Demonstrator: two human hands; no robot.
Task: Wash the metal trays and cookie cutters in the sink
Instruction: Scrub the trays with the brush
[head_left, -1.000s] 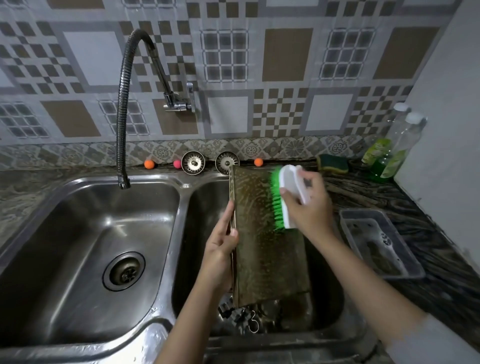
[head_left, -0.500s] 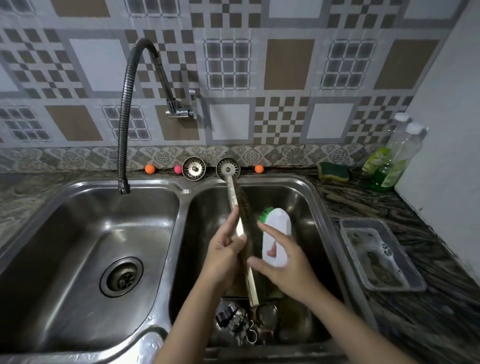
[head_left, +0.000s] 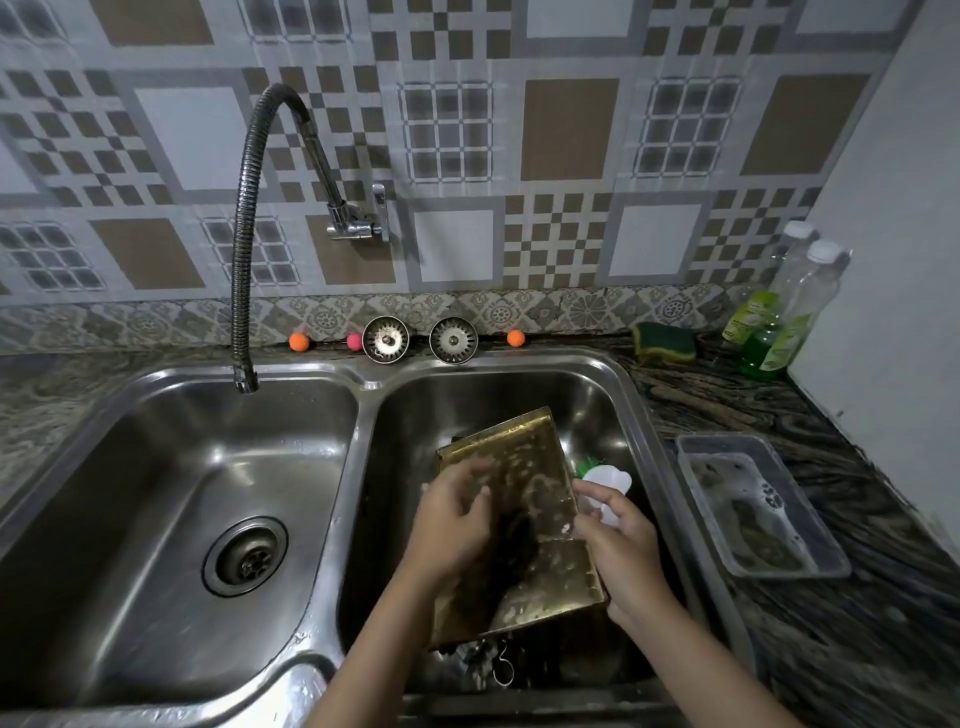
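A soapy brass-coloured metal tray (head_left: 540, 483) lies tilted over the right sink basin (head_left: 597, 395), its broad face up. My left hand (head_left: 452, 525) rests on its left side, fingers blurred across the surface. My right hand (head_left: 618, 540) is at the tray's right edge and grips a white scrub brush with green bristles (head_left: 605, 483). Cookie cutters (head_left: 491, 667) lie on the basin floor under the tray's near end, mostly hidden.
The left basin (head_left: 171, 493) has an open drain, with the flexible tap (head_left: 244, 249) over it. Two strainers (head_left: 387, 339) and small balls sit on the back ledge. A sponge (head_left: 665, 341), soap bottles (head_left: 779, 322) and a clear plastic tub (head_left: 758, 514) stand on the right counter.
The tray has turned from standing on edge to lying flatter, face up. My left hand shifted from its edge onto its face. The brush dropped to the tray's right side.
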